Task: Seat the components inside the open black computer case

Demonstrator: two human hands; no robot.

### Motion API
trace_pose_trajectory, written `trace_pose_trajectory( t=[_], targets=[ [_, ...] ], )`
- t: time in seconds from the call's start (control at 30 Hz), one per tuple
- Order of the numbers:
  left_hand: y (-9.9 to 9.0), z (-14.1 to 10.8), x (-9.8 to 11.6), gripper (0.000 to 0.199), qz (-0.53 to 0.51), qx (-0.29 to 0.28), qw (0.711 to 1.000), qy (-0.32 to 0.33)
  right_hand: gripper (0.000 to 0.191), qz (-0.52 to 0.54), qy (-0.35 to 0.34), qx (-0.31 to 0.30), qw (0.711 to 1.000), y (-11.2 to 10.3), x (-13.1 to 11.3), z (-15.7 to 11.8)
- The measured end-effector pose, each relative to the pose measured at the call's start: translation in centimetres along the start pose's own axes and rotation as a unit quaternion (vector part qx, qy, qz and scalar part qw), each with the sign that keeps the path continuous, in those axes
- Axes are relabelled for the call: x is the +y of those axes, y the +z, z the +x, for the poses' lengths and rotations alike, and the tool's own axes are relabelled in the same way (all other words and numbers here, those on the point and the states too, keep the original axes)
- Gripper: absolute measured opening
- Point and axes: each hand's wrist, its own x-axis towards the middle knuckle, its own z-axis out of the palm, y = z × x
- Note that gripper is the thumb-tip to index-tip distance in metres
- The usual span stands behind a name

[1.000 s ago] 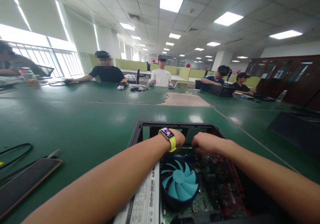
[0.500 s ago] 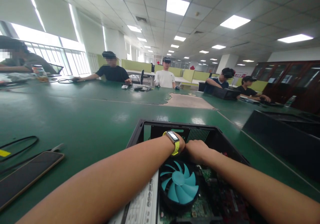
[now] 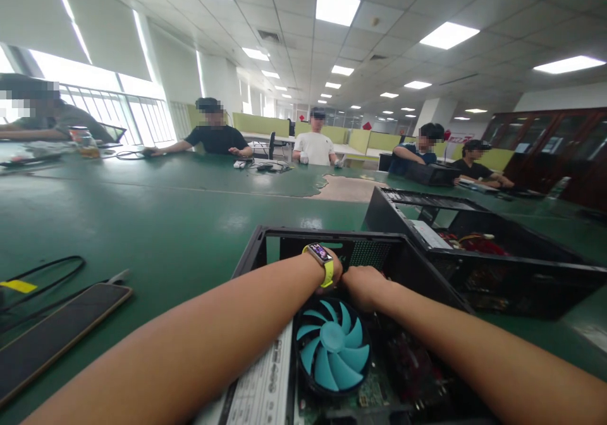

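Observation:
An open black computer case point(image 3: 332, 230) lies in front of me, and both hands reach into its far part. My left hand point(image 3: 336, 269), with a yellow-strapped watch point(image 3: 319, 254) at the wrist, has its fingers hidden behind the wrist and the other hand. Close against it, my right hand point(image 3: 365, 284) is closed with the fingers curled down; what they hold is out of sight. Nearer to me sits a cooling fan point(image 3: 332, 338) with turquoise blades, above a green circuit board point(image 3: 374, 384). A white-labelled metal unit point(image 3: 265, 377) runs along the case's left side, below my left forearm.
A second open computer case point(image 3: 502, 267) stands at the right, close to mine. On the left of the green table point(image 3: 190, 216) lie a phone point(image 3: 71, 333) and a black cable point(image 3: 71, 260). Several people sit around the table's far side.
The second case on the right has swung left and now stands beside mine, its inside showing. Both my hands stay deep in my case, with only a small shift.

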Motion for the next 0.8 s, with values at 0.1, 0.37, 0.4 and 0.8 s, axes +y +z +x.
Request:
trace_pose_trajectory(
  t=[0.1, 0.37, 0.4, 0.8],
  targets=[
    [-0.1, 0.1, 0.3, 0.026, 0.038, -0.044, 0.998, -0.011, 0.035, -0.005, -0.006, 0.0, 1.0, 0.2, 0.3, 0.1],
    [-0.5, 0.1, 0.5, 0.029, 0.06, -0.076, 0.995, 0.013, 0.035, 0.001, -0.007, 0.01, 1.0, 0.5, 0.9, 0.3],
    [-0.6, 0.1, 0.4, 0.028, 0.061, -0.08, 0.995, 0.014, 0.035, 0.002, -0.009, 0.009, 1.0, 0.4, 0.9, 0.2],
    [-1.7, -2.1, 1.4, 0.048, 0.096, -0.066, 0.993, -0.015, 0.029, -0.009, 0.021, 0.048, 0.999, 0.0, 0.5, 0.2]
  ],
)
